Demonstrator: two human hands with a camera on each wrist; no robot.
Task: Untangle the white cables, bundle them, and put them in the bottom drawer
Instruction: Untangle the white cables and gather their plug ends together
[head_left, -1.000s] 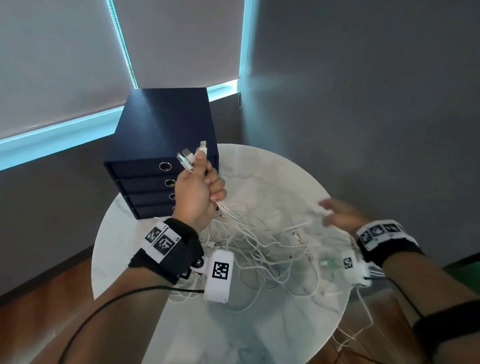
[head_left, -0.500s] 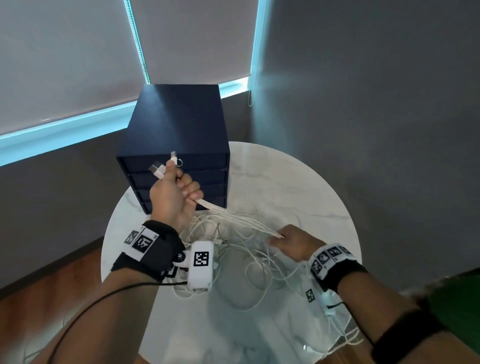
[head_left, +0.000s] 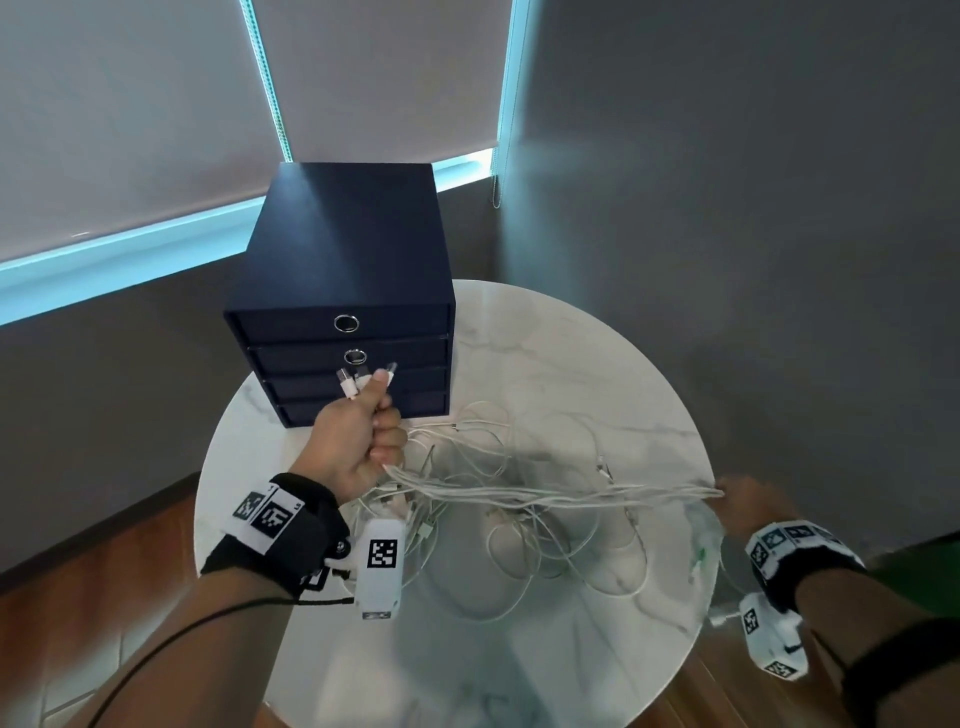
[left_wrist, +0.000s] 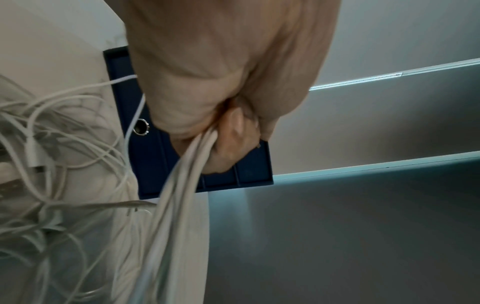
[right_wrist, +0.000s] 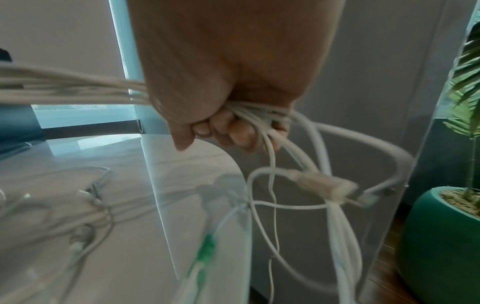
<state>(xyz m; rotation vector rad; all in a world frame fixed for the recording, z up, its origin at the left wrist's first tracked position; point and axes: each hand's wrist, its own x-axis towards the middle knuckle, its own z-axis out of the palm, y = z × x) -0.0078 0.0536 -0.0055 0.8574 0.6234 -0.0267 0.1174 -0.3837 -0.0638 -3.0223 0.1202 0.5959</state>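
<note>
We are seeing dim, cool daylight leaking in as cyan strips around the drawn window blinds (head_left: 130, 130), behind and above the left hand (head_left: 358, 441). It is glaring softly off the round table (head_left: 571, 353) beyond the grip, while the drawer unit (head_left: 343, 260) is staying dark. The head view is bending at its edges. Motion blur is smearing the white cables (left_wrist: 176, 205) trailing below the left hand's grip and those streaming from the right hand (right_wrist: 233, 82).
</note>
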